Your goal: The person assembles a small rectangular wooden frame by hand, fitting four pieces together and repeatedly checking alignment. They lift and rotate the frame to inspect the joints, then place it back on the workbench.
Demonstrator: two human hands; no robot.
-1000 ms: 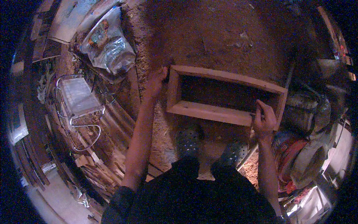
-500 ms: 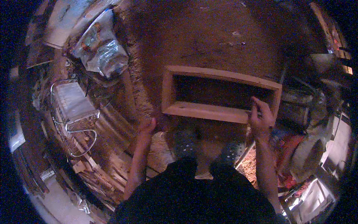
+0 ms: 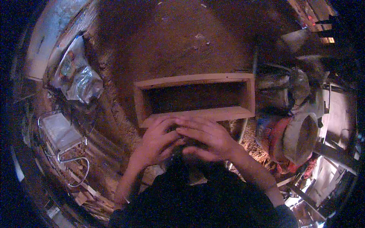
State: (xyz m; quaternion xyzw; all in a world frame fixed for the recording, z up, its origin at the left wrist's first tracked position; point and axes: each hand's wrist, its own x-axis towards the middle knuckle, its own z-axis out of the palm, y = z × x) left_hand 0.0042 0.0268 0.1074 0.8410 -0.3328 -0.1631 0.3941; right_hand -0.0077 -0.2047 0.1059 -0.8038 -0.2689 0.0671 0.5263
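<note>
While meeting finger to finger, left hand (image 3: pixel 157 142) and right hand (image 3: pixel 211 140): extend from bent forearms in front of dark clothing (image 3: pixel 190 203), with fingertips partly overlapping.
Left grip: curved at the fingers, turned inward; cannot tell whether grasping anything, owing to the hidden palm.
Right grip: fingers bent and slightly spread, pointing toward the left hand; likewise cannot tell whether holding something small underneath.
Wooden frame (image 3: pixel 194 78): sits just beyond the fingers, near the middle of the view; rectangular, with long sides running left to right and a dark interior. Overlapped in view by fingertips along the near edge; cannot tell whether touched there.
Brown ground (image 3: pixel 163 45): stretches beyond the frame, dotted with a few pale scraps.
Left side: shiny clear plastic (image 3: pixel 87 83), a pale panel on bent metal tubing (image 3: pixel 62 131), and, lower down, loose wood pieces (image 3: pixel 83 197).
Right side: a red bundle (image 3: pixel 275 138) beside a pale round container (image 3: pixel 302 138), near brightly lit shavings (image 3: pixel 251 146).
</note>
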